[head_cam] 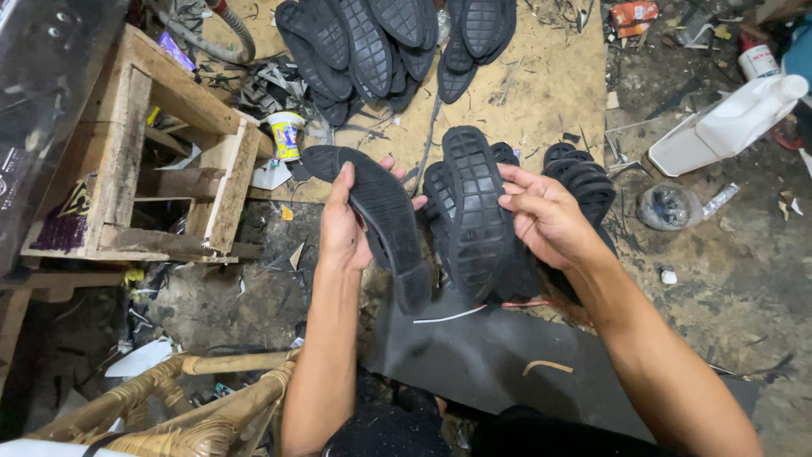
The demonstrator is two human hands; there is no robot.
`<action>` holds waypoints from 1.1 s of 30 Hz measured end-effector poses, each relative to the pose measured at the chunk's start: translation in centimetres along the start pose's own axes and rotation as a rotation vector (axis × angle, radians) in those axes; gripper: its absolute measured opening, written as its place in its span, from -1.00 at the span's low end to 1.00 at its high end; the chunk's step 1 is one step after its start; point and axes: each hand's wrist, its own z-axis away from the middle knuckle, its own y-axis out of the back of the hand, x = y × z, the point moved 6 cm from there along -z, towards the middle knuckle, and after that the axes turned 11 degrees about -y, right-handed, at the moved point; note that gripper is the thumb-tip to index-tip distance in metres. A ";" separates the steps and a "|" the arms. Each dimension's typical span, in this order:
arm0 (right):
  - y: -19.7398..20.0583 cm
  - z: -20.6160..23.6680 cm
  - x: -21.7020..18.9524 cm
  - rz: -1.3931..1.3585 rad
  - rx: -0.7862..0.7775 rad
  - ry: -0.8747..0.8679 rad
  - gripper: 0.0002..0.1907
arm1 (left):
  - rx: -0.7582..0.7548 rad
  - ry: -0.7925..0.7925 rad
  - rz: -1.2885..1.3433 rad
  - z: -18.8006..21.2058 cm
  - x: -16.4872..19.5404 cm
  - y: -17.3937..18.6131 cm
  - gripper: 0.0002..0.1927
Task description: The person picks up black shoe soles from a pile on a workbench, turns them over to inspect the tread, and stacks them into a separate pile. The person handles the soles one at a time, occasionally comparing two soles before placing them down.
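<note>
Gripping black soles, left hand [342,228] and right hand [545,216] raised.

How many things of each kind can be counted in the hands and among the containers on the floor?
Black rubber shoe soles held in the hands: 2 (left hand holds one, right hand holds one)
White plastic jug lying on its side: 1
Small yellow-and-white pot: 1
Total: 4; the piled soles overlap too much to count.

Head-worn view; steeply downward; close
</note>
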 end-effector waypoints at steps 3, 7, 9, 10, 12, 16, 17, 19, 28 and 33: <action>0.4 0.1 0.1 -0.010 0.020 -0.011 -0.42 | 0.012 0.016 0.013 0.0 -0.3 -0.1 -0.27; 1.7 0.0 0.8 0.021 0.059 -0.006 -0.43 | -0.040 -0.044 0.086 0.4 0.2 -1.0 -0.33; 2.3 -0.1 1.2 0.035 0.072 -0.016 -0.43 | -0.074 -0.062 0.108 0.6 0.4 -1.4 -0.33; 2.8 -0.2 1.3 0.123 0.143 -0.037 -0.40 | -0.092 -0.073 0.118 0.7 0.6 -1.6 -0.32; 3.2 -0.3 1.6 0.301 0.281 -0.081 -0.36 | -0.129 -0.055 0.182 0.8 0.4 -1.9 -0.34; -1.1 0.8 0.4 0.990 0.382 0.292 -0.25 | -0.124 -0.028 0.200 1.0 -1.3 -2.2 -0.38; -2.4 0.9 1.1 0.909 0.285 0.250 -0.28 | -0.101 -0.042 0.178 1.0 -2.0 -2.2 -0.39; -4.7 1.3 2.5 0.965 0.224 0.143 -0.18 | -0.054 -0.057 0.141 1.2 -3.6 -2.3 -0.41; -3.2 1.3 2.4 0.602 0.022 -0.077 -0.26 | -0.200 -0.023 0.066 1.5 -2.3 -2.7 -0.27; -0.4 1.6 0.8 0.343 0.107 0.006 -0.41 | -0.285 -0.001 0.174 1.6 -1.1 -3.7 -0.18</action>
